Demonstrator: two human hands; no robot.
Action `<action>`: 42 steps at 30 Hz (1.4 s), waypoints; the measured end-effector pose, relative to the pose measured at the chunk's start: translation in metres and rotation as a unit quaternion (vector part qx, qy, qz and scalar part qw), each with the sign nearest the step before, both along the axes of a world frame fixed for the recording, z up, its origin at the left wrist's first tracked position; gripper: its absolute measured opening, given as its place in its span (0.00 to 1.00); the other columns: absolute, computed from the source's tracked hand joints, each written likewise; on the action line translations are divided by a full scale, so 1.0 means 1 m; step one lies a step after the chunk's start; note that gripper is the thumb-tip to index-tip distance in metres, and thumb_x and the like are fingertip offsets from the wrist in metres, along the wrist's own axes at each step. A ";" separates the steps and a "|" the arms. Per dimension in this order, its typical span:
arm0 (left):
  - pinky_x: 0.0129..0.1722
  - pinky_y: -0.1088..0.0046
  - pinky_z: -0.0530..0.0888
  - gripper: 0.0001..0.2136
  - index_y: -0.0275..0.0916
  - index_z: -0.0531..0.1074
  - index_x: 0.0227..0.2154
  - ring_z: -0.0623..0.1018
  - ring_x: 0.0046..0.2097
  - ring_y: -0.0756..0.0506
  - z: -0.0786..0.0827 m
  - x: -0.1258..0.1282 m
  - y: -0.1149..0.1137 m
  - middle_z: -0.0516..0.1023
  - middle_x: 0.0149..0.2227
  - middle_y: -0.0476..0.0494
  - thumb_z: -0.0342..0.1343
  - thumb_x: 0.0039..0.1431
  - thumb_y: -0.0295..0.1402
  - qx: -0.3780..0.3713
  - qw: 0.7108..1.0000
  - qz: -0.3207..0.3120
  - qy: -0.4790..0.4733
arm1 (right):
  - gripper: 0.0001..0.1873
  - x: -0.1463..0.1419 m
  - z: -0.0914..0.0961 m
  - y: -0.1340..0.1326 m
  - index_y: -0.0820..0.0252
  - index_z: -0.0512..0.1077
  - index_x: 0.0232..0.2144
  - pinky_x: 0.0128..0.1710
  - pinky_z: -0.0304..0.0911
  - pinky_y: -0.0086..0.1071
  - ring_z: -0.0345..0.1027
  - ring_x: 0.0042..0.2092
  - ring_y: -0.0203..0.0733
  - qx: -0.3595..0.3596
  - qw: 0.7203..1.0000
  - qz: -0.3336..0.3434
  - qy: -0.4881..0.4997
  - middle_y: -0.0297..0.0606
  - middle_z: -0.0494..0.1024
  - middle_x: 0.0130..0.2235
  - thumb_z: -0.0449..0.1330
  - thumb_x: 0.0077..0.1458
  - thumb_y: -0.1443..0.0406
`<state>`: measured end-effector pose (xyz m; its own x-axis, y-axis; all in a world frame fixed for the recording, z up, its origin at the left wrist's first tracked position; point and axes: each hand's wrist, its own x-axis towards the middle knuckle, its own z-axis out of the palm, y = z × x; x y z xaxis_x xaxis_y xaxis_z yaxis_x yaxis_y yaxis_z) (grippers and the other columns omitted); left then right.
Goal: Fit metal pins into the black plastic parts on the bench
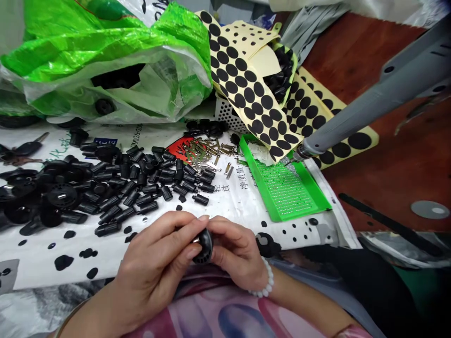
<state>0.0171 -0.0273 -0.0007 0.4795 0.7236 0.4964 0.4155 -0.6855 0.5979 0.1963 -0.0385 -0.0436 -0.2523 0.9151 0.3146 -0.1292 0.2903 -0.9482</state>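
One disc (pixel 207 245), seemingly unfinished, I see clamped between the fingers of left hand (pixel 160 258) and right hand (pixel 237 253); I judge the loose knobs (pixel 151 176) and clips (pixel 206 152) as yet unused.

Wkshp, prob. elec. screwdriver (pixel 362 109), loose blk pcs (pixel 142 179)

The round part (pixel 207 244) is coloured black, the tray (pixel 260 190) bright green. A cream sheet (pixel 245 83) is dotted with black circles (pixel 259 88).

Fingers (pixel 178 243) partly hide the black knob (pixel 207 246); frame edges cut off the grey tool (pixel 366 104) and green bag (pixel 105 54).
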 end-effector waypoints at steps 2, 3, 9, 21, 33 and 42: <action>0.45 0.84 0.69 0.17 0.38 0.64 0.53 0.71 0.46 0.52 0.000 -0.002 -0.001 0.69 0.45 0.44 0.47 0.61 0.23 0.002 1.000 -0.011 0.019 | 0.12 0.000 -0.003 -0.002 0.54 0.73 0.42 0.31 0.64 0.30 0.64 0.30 0.34 -0.042 0.999 0.013 0.018 0.34 0.70 0.31 0.61 0.54 0.61; 0.46 0.84 0.69 0.17 0.38 0.64 0.53 0.71 0.46 0.52 0.000 -0.003 -0.002 0.68 0.46 0.44 0.47 0.61 0.24 0.001 0.999 -0.014 0.029 | 0.11 0.000 -0.003 -0.003 0.54 0.73 0.41 0.31 0.65 0.30 0.64 0.31 0.34 -0.054 0.998 0.014 0.021 0.34 0.71 0.31 0.61 0.54 0.60; 0.45 0.84 0.70 0.16 0.37 0.65 0.51 0.72 0.44 0.52 0.001 -0.002 -0.005 0.69 0.44 0.44 0.51 0.60 0.25 -0.003 0.999 0.004 0.045 | 0.15 -0.001 -0.003 -0.003 0.55 0.69 0.47 0.39 0.66 0.34 0.69 0.39 0.40 0.053 0.997 -0.036 -0.049 0.40 0.74 0.39 0.58 0.56 0.69; 0.40 0.83 0.70 0.19 0.50 0.67 0.52 0.73 0.43 0.53 -0.015 -0.002 -0.002 0.71 0.44 0.51 0.49 0.61 0.24 -0.069 0.992 0.073 -0.078 | 0.13 -0.006 0.010 0.005 0.59 0.65 0.45 0.33 0.66 0.30 0.67 0.33 0.38 0.206 0.953 -0.104 -0.198 0.38 0.73 0.32 0.57 0.57 0.67; 0.46 0.75 0.70 0.12 0.49 0.75 0.44 0.73 0.48 0.47 -0.048 -0.003 0.005 0.74 0.49 0.49 0.51 0.61 0.32 -0.265 0.916 0.112 -0.281 | 0.08 -0.018 0.016 0.014 0.64 0.68 0.39 0.33 0.66 0.28 0.68 0.32 0.36 0.158 0.959 -0.095 -0.213 0.39 0.75 0.32 0.52 0.61 0.65; 0.48 0.68 0.71 0.12 0.42 0.77 0.41 0.75 0.46 0.44 -0.049 -0.001 0.009 0.77 0.45 0.44 0.53 0.59 0.38 -0.270 0.919 0.143 -0.250 | 0.12 -0.018 0.025 0.012 0.64 0.67 0.40 0.35 0.65 0.32 0.68 0.34 0.38 0.052 0.956 -0.049 -0.284 0.42 0.74 0.34 0.50 0.61 0.61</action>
<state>0.0157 -0.0182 -0.0501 0.0411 0.9900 0.1350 0.1143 -0.1389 0.9837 0.1781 -0.0269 -0.0184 -0.3233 0.9147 0.2425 0.4300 0.3703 -0.8234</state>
